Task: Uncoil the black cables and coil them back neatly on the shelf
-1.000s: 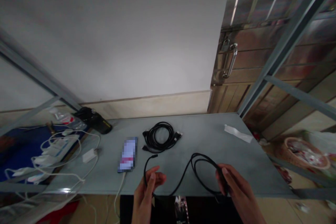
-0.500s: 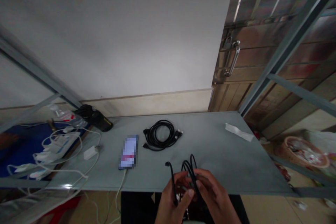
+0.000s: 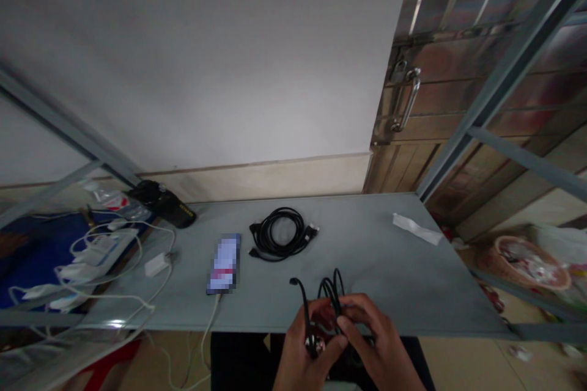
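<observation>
Both of my hands are over the front edge of the grey table (image 3: 367, 244), closed around a looped black cable (image 3: 326, 288). My left hand (image 3: 308, 348) grips it, with one free end and its small connector sticking up to the left. The thumb and fingers of my right hand (image 3: 373, 333) pinch the loops from the other side. Farther back on the table lies a second black cable (image 3: 280, 256), coiled in a ring with its plugs at the sides. The lower part of the held cable is hidden by my palms.
Left of the coil lies a phone (image 3: 224, 263) with a white cord plugged in. White chargers on a power strip (image 3: 105, 253), a black pouch-like item (image 3: 162, 203) and a plastic bottle (image 3: 112, 198) are farther left. A white paper strip (image 3: 416, 229) lies at right; metal posts flank the table.
My fingers have shifted slightly on the held cable, the right thumb now pressing on the loops. The cable's free end has moved a little to the right and bends more.
</observation>
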A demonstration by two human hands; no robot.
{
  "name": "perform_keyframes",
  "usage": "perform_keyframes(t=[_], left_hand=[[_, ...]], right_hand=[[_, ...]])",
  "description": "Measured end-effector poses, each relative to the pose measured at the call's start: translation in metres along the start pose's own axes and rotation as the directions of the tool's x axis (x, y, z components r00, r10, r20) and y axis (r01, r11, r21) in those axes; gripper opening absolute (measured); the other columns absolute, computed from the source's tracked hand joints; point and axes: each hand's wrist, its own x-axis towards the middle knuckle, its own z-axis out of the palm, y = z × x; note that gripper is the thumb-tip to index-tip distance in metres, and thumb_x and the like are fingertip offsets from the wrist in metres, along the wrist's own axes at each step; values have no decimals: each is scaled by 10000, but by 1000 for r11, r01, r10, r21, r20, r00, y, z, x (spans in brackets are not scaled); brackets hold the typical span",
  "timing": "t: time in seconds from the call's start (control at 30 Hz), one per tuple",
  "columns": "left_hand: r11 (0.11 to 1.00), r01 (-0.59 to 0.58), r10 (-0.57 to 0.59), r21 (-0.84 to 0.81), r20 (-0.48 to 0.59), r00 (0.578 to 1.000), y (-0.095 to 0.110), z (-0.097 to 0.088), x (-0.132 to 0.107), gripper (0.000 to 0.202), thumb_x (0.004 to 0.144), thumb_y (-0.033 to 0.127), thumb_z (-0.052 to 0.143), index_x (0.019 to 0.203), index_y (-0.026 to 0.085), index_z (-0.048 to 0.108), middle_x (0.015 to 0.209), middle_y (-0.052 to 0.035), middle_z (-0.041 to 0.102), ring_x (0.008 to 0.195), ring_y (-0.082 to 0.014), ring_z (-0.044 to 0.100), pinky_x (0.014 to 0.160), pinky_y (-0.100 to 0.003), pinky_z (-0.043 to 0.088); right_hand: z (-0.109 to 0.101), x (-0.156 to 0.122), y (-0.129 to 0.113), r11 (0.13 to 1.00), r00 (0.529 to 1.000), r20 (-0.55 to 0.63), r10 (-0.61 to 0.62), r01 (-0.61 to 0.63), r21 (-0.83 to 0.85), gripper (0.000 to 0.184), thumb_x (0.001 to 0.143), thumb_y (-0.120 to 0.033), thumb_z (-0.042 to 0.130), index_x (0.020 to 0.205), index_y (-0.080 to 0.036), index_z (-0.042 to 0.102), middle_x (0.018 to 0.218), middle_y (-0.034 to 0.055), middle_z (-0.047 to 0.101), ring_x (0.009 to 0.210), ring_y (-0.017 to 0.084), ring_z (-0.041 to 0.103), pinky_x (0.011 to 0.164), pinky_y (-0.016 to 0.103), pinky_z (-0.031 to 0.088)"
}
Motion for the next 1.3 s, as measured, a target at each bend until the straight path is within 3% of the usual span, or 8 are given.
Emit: perform_keyframes(t=[0.1, 0.27, 0.43, 0.63, 0.77, 0.87, 1.1, 1.3], left_hand=[[999, 16, -17, -37, -40, 999, 2, 8, -2, 490, 854, 453, 909, 1273, 237, 775, 1062, -84, 791, 919, -260, 752, 864, -346, 629], [997, 11, -16, -82, -61, 998, 2, 13, -4, 471, 875, 472, 899, 1249, 217, 769, 1074, -85, 729, 949, -250, 714, 877, -345, 611], [994, 14, -19, -107, -50, 999, -5, 12, -1, 465, 922, 505, 881, 1276, 225, 768, 1172, -114, 719, 1044, -268, 727, 900, -345, 613], [981, 17, -33, -193, -79, 996, -7, 14, 3, 395, 963, 593, 823, 1136, 239, 822, 1359, -141, 727, 1241, -331, 725, 973, -362, 624], [957, 66, -109, -282, -140, 984, -8, 19, 6, 443, 954, 642, 818, 1064, 213, 834, 1188, -117, 797, 1222, -333, 728, 1102, -384, 565], [930, 123, -171, -347, -110, 979, -10, 22, 7, 477, 946, 661, 824, 1043, 194, 803, 1036, -92, 791, 1069, -295, 739, 1005, -357, 579], [887, 126, -246, -443, -224, 943, -6, -8, 7, 469, 901, 637, 887, 984, 187, 782, 983, -72, 765, 973, -247, 725, 879, -319, 582], [809, 90, -329, -581, -321, 888, -7, -62, 10, 572, 727, 610, 1023, 1016, 159, 823, 1032, -128, 834, 927, -275, 795, 847, -366, 635]], right_hand=[[0, 2, -5, 997, 998, 12, 58, -58, 43, 429, 1067, -612, 694, 1277, -237, 704, 1099, 134, 870, 1014, 287, 859, 901, 360, 701], [-2, 0, 0, 999, 996, 70, 50, -49, -11, 541, 1118, -611, 600, 1501, -232, 660, 1266, 165, 845, 1198, 304, 825, 1059, 417, 669], [-1, -3, 11, 988, 1000, 15, -18, 20, -156, 507, 1130, -586, 576, 1488, -252, 708, 1305, 150, 840, 1195, 300, 827, 1138, 445, 633], [-5, -2, 11, 895, 980, 16, -201, 190, -403, 400, 1150, -501, 545, 1437, -286, 721, 1320, 112, 845, 1134, 283, 855, 997, 378, 699], [-6, -2, 3, 783, 947, 129, -295, 317, -535, 357, 1165, -349, 463, 1387, -270, 731, 1134, 115, 872, 1009, 295, 871, 916, 401, 716], [-6, -4, 2, 757, 934, 146, -325, 350, -552, 344, 1168, -332, 451, 1363, -273, 728, 1089, 110, 873, 946, 287, 869, 861, 388, 709], [-54, 9, 18, 945, 977, -173, -128, 67, -321, 367, 1156, -574, 526, 1281, -268, 685, 1008, 77, 866, 943, 251, 851, 901, 353, 677], [-115, 18, 23, 999, 892, -451, -14, -4, -39, 458, 1088, -671, 643, 1109, -220, 719, 670, -36, 576, 589, 158, 596, 598, 281, 548]])
